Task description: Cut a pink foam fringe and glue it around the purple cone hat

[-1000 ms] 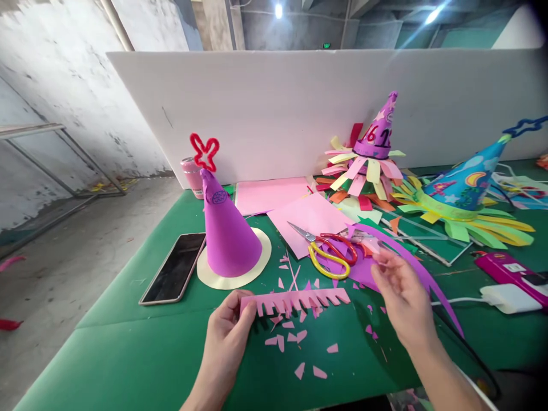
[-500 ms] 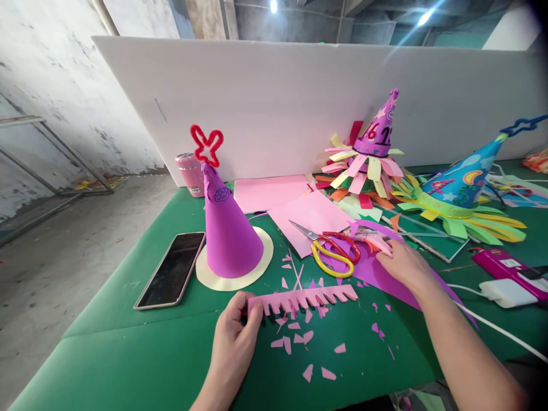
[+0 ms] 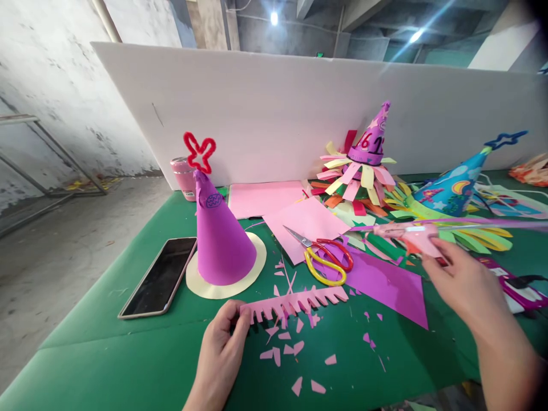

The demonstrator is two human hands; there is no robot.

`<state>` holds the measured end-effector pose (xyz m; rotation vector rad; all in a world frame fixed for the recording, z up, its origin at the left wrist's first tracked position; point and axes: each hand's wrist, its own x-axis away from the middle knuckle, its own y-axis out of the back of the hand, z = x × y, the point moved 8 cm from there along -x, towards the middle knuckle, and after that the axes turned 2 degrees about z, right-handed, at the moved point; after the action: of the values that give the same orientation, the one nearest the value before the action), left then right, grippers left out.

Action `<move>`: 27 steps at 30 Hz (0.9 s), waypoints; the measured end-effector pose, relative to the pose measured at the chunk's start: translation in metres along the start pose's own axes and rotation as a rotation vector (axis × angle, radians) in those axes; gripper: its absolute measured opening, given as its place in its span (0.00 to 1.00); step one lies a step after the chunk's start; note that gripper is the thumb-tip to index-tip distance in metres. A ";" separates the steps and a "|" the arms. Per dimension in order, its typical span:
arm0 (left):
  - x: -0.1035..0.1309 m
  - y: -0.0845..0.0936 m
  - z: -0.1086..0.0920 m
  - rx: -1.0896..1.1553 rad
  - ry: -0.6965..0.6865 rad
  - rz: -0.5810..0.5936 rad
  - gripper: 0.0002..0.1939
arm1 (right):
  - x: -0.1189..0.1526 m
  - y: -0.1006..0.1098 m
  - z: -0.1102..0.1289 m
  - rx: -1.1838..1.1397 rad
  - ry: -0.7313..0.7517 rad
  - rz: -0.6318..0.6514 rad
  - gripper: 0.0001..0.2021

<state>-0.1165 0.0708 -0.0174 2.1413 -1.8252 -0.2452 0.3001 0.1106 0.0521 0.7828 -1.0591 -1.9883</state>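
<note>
A left hand (image 3: pixel 225 337) pinches one end of a pink fringed strip (image 3: pixel 295 302) between thumb and fingers at a green-covered table (image 3: pixel 141 371), the strip stretching rightward above a scatter of pink paper scraps (image 3: pixel 318 387). Across from it, the right hand (image 3: pixel 466 285) grasps the handle of a pink tool (image 3: pixel 422 234) — raised over the right side of the table, its nozzle pointing left. A thin purple band (image 3: pixel 492 222) runs past the tool; whether the two touch is impossible to tell. A dark-screened phone (image 3: pixel 160 279) lies at left, just beside a plain purple cone hat (image 3: pixel 225 240), which stands upright on a cream brim (image 3: pixel 218 291) and is topped by a looped red ornament (image 3: pixel 199 153). Scissors (image 3: pixel 309 244) with one red and one yellow handle rest partly on a pink sheet (image 3: pixel 299 220) and beside a piece of purple paper (image 3: pixel 385 279). Farther back are a second pink sheet (image 3: pixel 268 197), a pink can (image 3: pixel 184 178) and two decorated hats — a purple fringed hat (image 3: pixel 367 149) marked with numerals, and a blue fringed hat (image 3: pixel 456 182) tilted to the right, with a blue star ornament (image 3: pixel 506 140). A white board (image 3: pixel 257 103) spans the rear.
</note>
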 end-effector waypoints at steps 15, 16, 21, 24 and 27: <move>-0.014 0.007 -0.007 -0.188 -0.043 0.000 0.11 | 0.015 -0.025 0.062 -1.138 0.115 0.147 0.18; -0.014 0.007 -0.007 -0.213 -0.050 -0.004 0.13 | 0.017 -0.026 0.067 -1.115 0.146 0.158 0.18; -0.006 0.008 -0.020 -0.363 -0.211 0.041 0.11 | 0.028 -0.031 0.091 -0.818 0.272 0.214 0.14; 0.002 0.006 -0.024 -0.446 -0.341 0.143 0.14 | 0.041 -0.049 0.097 -0.835 0.215 0.422 0.16; 0.006 0.008 -0.023 -0.537 -0.423 0.175 0.17 | 0.061 -0.067 0.102 -0.919 0.186 0.659 0.14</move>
<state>-0.1150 0.0672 0.0070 1.6277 -1.8621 -1.0781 0.1669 0.1287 0.0320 0.0776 -0.1604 -1.5215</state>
